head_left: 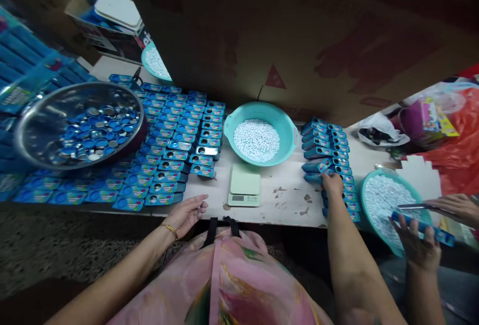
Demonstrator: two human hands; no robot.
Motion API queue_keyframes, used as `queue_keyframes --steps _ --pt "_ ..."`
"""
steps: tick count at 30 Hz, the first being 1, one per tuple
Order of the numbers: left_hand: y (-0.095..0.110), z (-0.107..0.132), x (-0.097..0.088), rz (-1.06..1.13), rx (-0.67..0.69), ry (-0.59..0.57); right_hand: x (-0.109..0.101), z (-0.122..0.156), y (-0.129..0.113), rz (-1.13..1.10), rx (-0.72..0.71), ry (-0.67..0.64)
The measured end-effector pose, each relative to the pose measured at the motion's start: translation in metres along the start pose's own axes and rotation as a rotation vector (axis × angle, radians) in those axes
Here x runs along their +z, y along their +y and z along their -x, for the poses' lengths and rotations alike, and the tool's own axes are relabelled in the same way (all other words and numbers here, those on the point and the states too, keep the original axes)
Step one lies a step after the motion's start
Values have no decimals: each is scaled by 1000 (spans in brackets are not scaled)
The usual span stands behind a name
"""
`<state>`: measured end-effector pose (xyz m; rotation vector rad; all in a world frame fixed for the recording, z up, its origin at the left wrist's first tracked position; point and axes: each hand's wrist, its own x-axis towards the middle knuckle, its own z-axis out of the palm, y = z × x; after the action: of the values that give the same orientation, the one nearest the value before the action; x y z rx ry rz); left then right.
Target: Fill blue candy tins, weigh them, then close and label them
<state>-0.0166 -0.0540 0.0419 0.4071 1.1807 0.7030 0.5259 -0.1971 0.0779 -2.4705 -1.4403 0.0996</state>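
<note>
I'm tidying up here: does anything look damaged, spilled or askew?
Yes: brown patches mar the pale table right of the scale, as if its surface were worn or stained. The tins by the right hand also slant unevenly beside the straighter column.

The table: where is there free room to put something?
Between the scale and the right containers, a wide patch; between scale and left containers, a narrower one by the left hand. Crowded: left end, around the steel bowl.

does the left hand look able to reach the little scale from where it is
Probably yes: the left hand is near the scale, holding nothing visible, with no object standing between them.
</note>
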Motion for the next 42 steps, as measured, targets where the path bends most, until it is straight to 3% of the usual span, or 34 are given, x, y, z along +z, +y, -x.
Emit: queue_keyframes --steps 2,6,11,14,16,20,24,28,35,39,42 --pt "-2 3 -7 10 7 -1 21 -13 -46 143 -17 -88" --pt "-9 5 -18 17 5 -14 63 -22 -145 189 -131 -178" --pt "-12 7 -7 -15 -29 -58 86 4 -234 192 -657 -310" --pt "-11 11 -1 -24 -27 -77 98 4 -274 148 -809 -316" --pt "-11 15 -1 -25 -24 -90 104 2 -284 64 -843 -280" --pt "-13 22 -3 -19 -27 -86 106 21 -276 -196 -768 -146" --pt "-22 26 11 -35 -72 -132 109 76 -287 -436 -872 -262" --pt "-31 29 30 -64 -95 -242 126 113 -313 -442 -992 -326" --pt "-32 31 39 -146 -161 -345 146 118 -306 -427 -986 -327" --pt "-30 31 42 -126 -158 -346 140 114 -304 -452 -970 -303" --pt "-27 30 43 -90 -123 -305 126 94 -303 -518 -849 -270"
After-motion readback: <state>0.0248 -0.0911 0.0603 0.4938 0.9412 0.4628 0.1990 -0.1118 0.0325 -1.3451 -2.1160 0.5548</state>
